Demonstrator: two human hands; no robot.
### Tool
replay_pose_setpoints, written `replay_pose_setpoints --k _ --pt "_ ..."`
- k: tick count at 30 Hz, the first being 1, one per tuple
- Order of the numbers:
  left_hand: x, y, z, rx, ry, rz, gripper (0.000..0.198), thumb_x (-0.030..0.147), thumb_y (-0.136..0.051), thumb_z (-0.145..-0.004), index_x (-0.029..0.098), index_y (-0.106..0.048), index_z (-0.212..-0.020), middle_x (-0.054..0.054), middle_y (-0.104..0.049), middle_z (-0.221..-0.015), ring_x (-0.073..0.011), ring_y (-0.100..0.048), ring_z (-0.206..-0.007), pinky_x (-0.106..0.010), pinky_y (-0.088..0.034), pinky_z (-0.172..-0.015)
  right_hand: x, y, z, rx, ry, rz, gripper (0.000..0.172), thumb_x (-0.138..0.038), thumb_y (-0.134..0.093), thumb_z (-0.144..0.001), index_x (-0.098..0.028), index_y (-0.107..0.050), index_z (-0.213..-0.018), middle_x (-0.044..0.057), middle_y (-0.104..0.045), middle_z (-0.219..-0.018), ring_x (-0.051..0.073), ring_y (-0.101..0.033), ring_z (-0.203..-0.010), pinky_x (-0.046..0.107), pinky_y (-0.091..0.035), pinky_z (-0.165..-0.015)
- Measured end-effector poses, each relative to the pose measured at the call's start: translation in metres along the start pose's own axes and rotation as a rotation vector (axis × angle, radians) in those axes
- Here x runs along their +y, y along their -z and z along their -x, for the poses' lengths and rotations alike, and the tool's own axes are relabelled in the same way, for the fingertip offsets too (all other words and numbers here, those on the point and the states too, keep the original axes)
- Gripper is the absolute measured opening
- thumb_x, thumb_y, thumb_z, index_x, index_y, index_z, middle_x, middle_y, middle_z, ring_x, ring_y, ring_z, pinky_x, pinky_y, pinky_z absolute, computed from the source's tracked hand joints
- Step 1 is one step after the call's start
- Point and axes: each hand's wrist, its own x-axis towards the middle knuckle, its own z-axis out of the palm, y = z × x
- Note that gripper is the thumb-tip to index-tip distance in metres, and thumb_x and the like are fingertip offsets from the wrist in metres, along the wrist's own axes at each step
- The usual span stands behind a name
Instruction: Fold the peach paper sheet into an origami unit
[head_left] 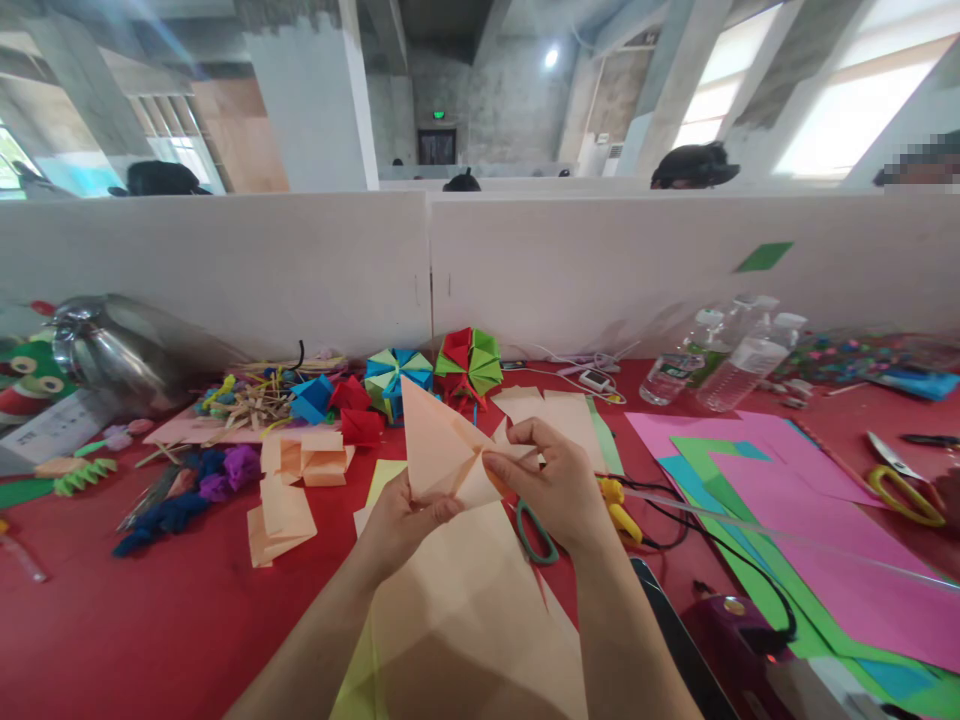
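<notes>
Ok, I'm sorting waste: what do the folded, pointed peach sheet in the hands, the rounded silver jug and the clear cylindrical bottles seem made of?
Folded, pointed peach sheet: matte paper or thin card, judging by its crisp creases. Rounded silver jug: probably polished metal, given its mirror-like reflections. Clear cylindrical bottles: glossy, likely plastic, see-through with bright highlights.

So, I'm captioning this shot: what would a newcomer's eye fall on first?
Probably the folded peach paper, held by the left hand and right hand near the centre. Beyond it, a red-and-green paper model stands out before the white partition. Bright pink sheets lie on the right.
</notes>
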Motion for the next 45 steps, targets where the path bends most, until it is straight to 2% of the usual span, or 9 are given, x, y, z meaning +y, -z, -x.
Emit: replay_pose_setpoints --k 4,8,16,20,25,27,32,38,45 --pt "0.003 -0.002 0.002 -0.041 -0.010 0.002 0.026 0.034 -0.069 -0.070 0.015 -0.067 -0.088 -0.003 -0.070 -0.079 -0.0198 -0.064 -0.079 -0.024 -0.047 -0.066 0.000 -0.001 -0.001 0.018 -0.002 0.020 0.022 -0.032 -0.067 -0.065 -0.021 -0.048 -0.065 -0.004 -0.046 -0.062 0.011 -0.041 -0.054 0.023 -0.035 -0.051" --pt "0.005 -0.004 0.002 -0.048 -0.009 0.015 0.031 0.034 -0.070 -0.069 0.015 -0.067 -0.095 -0.004 -0.070 -0.084 -0.0204 -0.063 -0.080 -0.025 -0.047 -0.067 0.002 0.000 -0.001 0.008 -0.024 0.011 0.026 -0.035 -0.069 -0.064 -0.020 -0.049 -0.070 -0.004 -0.045 -0.060 0.011 -0.039 -0.055 0.023 -0.032 -0.050" --pt "-0.002 0.001 -0.002 0.023 -0.038 0.045 0.027 0.036 -0.068 -0.070 0.014 -0.066 -0.085 0.000 -0.064 -0.069 -0.0125 -0.053 -0.061 -0.022 -0.041 -0.058 0.011 0.015 -0.001 -0.276 0.003 -0.153 0.033 -0.041 -0.066 -0.070 -0.018 -0.064 -0.095 -0.002 -0.057 -0.066 0.011 -0.049 -0.057 0.022 -0.040 -0.052" --pt "-0.003 0.000 0.000 -0.027 -0.024 0.031 0.022 0.032 -0.072 -0.066 0.012 -0.065 -0.068 -0.001 -0.061 -0.064 -0.0133 -0.052 -0.060 -0.023 -0.041 -0.058 0.013 0.010 -0.002 -0.210 -0.032 -0.175 0.026 -0.042 -0.059 -0.076 -0.016 -0.061 -0.077 -0.001 -0.055 -0.064 0.010 -0.047 -0.055 0.022 -0.038 -0.049" --pt "-0.001 -0.006 0.002 -0.056 -0.037 0.048 0.025 0.033 -0.076 -0.059 0.012 -0.063 -0.064 0.000 -0.061 -0.060 -0.0138 -0.053 -0.059 -0.024 -0.042 -0.059 0.011 0.002 -0.002 -0.101 -0.042 -0.119 0.026 -0.039 -0.062 -0.074 -0.017 -0.053 -0.065 -0.005 -0.044 -0.055 0.008 -0.038 -0.049 0.021 -0.030 -0.044" --pt "-0.002 -0.008 0.002 -0.048 -0.044 0.058 0.025 0.034 -0.074 -0.063 0.012 -0.064 -0.064 -0.001 -0.062 -0.060 -0.0143 -0.054 -0.059 -0.025 -0.043 -0.060 0.009 0.001 -0.001 -0.087 -0.021 -0.088 0.026 -0.038 -0.064 -0.073 -0.017 -0.051 -0.063 -0.006 -0.039 -0.054 0.008 -0.035 -0.049 0.021 -0.029 -0.044" --pt "-0.006 -0.009 0.002 -0.030 -0.059 0.061 0.031 0.034 -0.070 -0.068 0.014 -0.067 -0.091 -0.005 -0.069 -0.083 -0.0193 -0.061 -0.076 -0.028 -0.047 -0.071 0.004 0.001 0.001 -0.114 0.082 0.003 0.019 -0.035 -0.061 -0.078 -0.018 -0.055 -0.070 -0.004 -0.043 -0.059 0.010 -0.037 -0.053 0.023 -0.032 -0.049" --pt "-0.010 0.001 0.001 -0.077 -0.104 -0.016 0.030 0.039 -0.062 -0.076 0.012 -0.064 -0.064 -0.003 -0.063 -0.061 -0.0147 -0.057 -0.059 -0.024 -0.046 -0.059 0.003 0.008 0.001 -0.254 0.268 0.128 0.032 -0.031 -0.054 -0.084 -0.019 -0.045 -0.056 -0.002 -0.044 -0.060 0.015 -0.043 -0.067 0.026 -0.035 -0.064" --pt "-0.006 0.007 0.000 -0.074 -0.124 -0.092 0.014 0.024 -0.062 -0.075 0.012 -0.064 -0.067 -0.002 -0.061 -0.063 -0.0143 -0.057 -0.061 -0.023 -0.046 -0.059 0.006 0.013 0.002 -0.341 0.350 0.195 0.033 -0.031 -0.051 -0.087 -0.020 -0.039 -0.058 -0.002 -0.045 -0.063 0.015 -0.043 -0.069 0.026 -0.036 -0.066"
